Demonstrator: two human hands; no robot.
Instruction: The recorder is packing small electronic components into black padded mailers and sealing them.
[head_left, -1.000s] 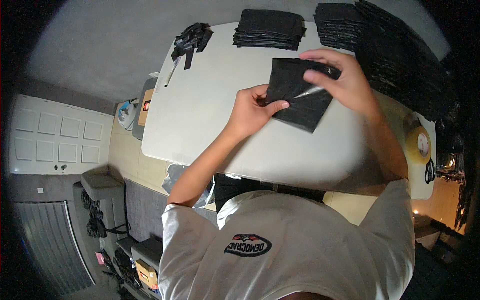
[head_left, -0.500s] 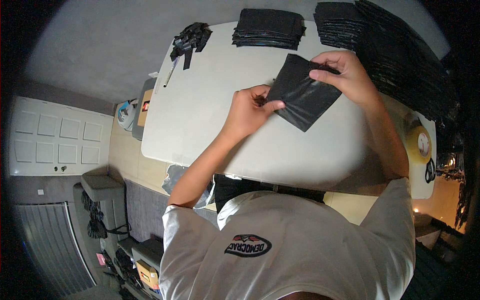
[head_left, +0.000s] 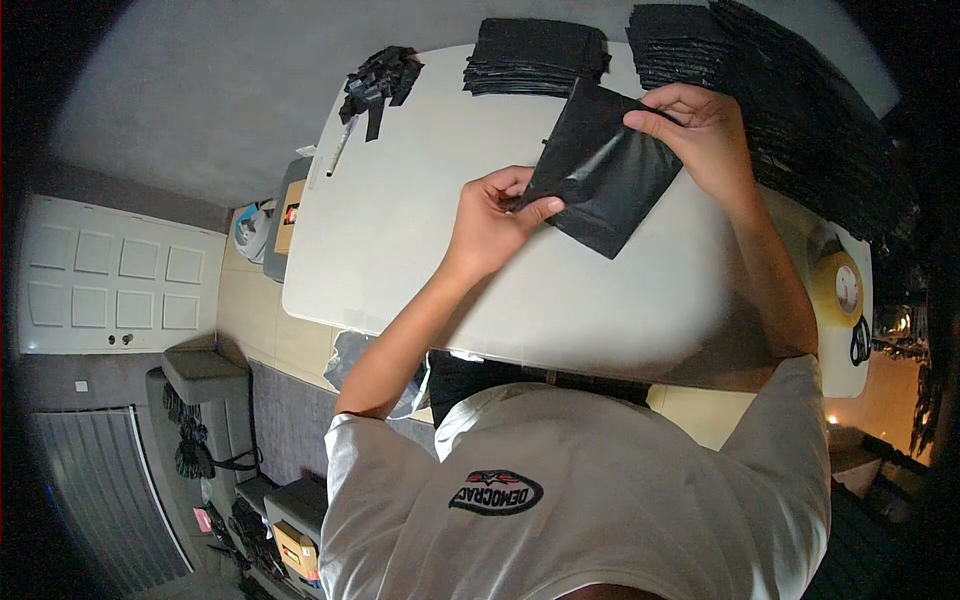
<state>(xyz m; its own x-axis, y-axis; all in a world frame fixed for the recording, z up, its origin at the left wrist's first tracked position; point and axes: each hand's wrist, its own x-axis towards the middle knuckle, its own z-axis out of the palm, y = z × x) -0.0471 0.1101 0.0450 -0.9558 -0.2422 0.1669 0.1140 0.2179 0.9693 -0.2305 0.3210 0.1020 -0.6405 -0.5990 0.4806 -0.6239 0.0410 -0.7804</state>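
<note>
A flat black plastic packet [head_left: 607, 170], roughly square and slightly shiny, is held tilted above the white table [head_left: 400, 230]. My left hand [head_left: 494, 218] pinches its lower left corner, thumb on top and fingers behind. At its upper right corner my right hand [head_left: 700, 135] grips it the same way. Just beyond the packet sits a stack of similar black sheets [head_left: 538, 58]. A second stack [head_left: 678, 48] stands to the right of that one. The packet's underside is hidden.
A large heap of black sheets [head_left: 810, 120] covers the table's far right. Black scraps [head_left: 380, 80] and a marker pen [head_left: 340, 147] lie far left. A tape roll [head_left: 847, 288] and black-handled scissors [head_left: 859, 342] are by the right edge.
The packet has shifted slightly away from me and its upper part now lies more open and broad. My right hand has moved up a little; my left hand has barely shifted.
</note>
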